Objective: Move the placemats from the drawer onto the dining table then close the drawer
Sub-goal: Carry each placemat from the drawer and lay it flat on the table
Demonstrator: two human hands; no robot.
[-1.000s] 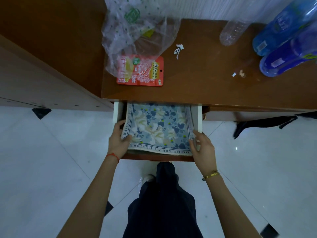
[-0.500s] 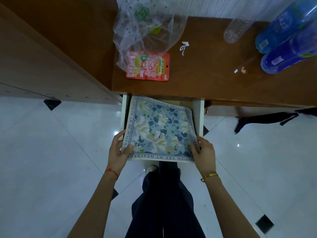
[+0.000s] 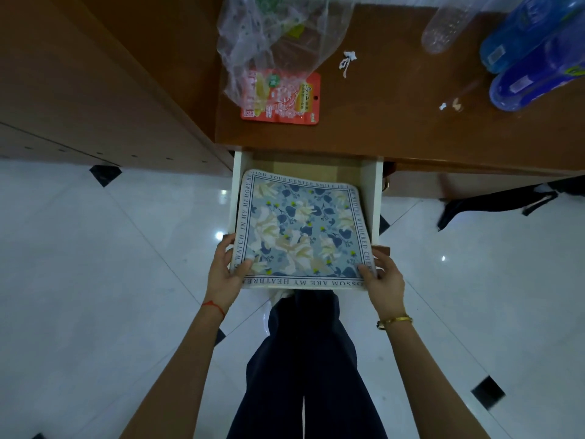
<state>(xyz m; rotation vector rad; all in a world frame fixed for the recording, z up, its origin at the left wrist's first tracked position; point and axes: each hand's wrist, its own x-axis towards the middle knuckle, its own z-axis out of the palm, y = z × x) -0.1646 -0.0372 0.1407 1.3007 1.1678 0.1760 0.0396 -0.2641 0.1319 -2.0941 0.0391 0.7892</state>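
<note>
- The blue floral fabric placemats [image 3: 302, 231] sit lifted above the open white drawer [image 3: 375, 198], stretching away from the body.
- The left hand [image 3: 226, 272] and right hand [image 3: 384, 278] each pinch a near corner, equally close.

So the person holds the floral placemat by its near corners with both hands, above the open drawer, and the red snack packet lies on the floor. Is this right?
Not quite. The red snack packet lies on the brown tabletop, partly under the clear plastic bag, not on the floor. The head view shows this. The rest holds: the left hand and right hand hold the floral placemat by its near corners above the open drawer.
</note>
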